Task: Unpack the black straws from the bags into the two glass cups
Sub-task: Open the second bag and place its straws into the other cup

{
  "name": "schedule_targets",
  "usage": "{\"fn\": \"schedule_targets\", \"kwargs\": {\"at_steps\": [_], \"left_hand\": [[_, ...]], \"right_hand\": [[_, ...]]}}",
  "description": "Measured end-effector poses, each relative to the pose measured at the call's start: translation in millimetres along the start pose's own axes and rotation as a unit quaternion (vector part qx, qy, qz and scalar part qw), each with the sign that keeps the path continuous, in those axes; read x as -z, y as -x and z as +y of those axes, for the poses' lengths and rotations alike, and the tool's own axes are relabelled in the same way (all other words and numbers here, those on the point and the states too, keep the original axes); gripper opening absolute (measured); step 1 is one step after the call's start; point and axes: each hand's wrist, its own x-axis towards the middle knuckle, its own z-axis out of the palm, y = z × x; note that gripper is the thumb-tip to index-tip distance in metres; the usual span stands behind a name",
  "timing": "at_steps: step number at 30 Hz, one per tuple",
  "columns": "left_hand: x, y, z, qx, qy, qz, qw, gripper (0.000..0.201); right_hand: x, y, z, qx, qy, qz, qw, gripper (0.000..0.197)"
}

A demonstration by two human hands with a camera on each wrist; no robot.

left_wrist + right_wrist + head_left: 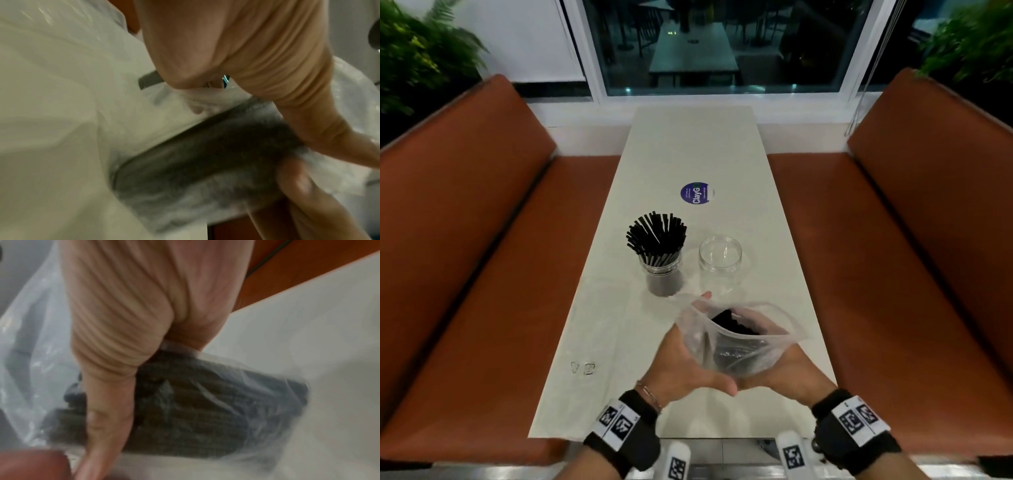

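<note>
Both hands hold a clear plastic bag (743, 342) of black straws (732, 323) above the near end of the white table (695, 154). My left hand (688, 356) grips the bag's left side, one fingertip showing behind its mouth. My right hand (777, 366) curls round the straw bundle from the right. The bag's mouth gapes upward. Beyond it stand two glass cups: the left cup (662, 274) is packed with black straws (655, 234), the right cup (720, 263) is empty. The wrist views show the bundle (205, 154) (205, 410) wrapped in plastic under each palm.
A flattened empty clear bag (589, 342) lies on the table's near left. A round blue sticker (697, 193) sits mid-table. Orange bench seats (482, 257) (911, 257) flank the table. A window (722, 44) lies beyond the far end.
</note>
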Motion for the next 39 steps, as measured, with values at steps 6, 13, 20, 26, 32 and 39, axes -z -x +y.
{"fn": "schedule_targets", "kwargs": {"at_steps": [6, 13, 20, 26, 32, 39], "left_hand": [[-26.0, -5.9, -22.6, 0.032, 0.060, 0.042, 0.997, 0.085], [-35.1, 6.4, -40.4, 0.089, 0.065, 0.060, 0.992, 0.071], [-19.5, 4.8, -0.8, -0.009, 0.035, 0.002, 0.999, 0.100], [-13.8, -1.8, -11.6, 0.003, 0.034, 0.048, 0.998, 0.064], [-12.3, 5.9, -55.1, 0.059, -0.135, 0.081, 0.986, 0.078], [-4.0, 6.5, -64.2, 0.086, -0.227, 0.004, 0.970, 0.097]], "right_hand": [[-21.0, -10.9, 30.4, -0.005, -0.027, 0.081, 0.996, 0.065], [-32.6, -1.4, 50.1, -0.059, -0.088, 0.074, 0.992, 0.037], [-29.7, 1.6, 33.9, -0.055, -0.029, 0.093, 0.994, 0.070], [-33.3, -19.4, 29.2, -0.051, 0.058, 0.113, 0.991, 0.058], [-42.9, -23.8, 32.9, -0.092, -0.007, 0.106, 0.990, 0.047], [-42.8, -18.3, 69.1, -0.107, -0.015, 0.154, 0.982, 0.054]]}}
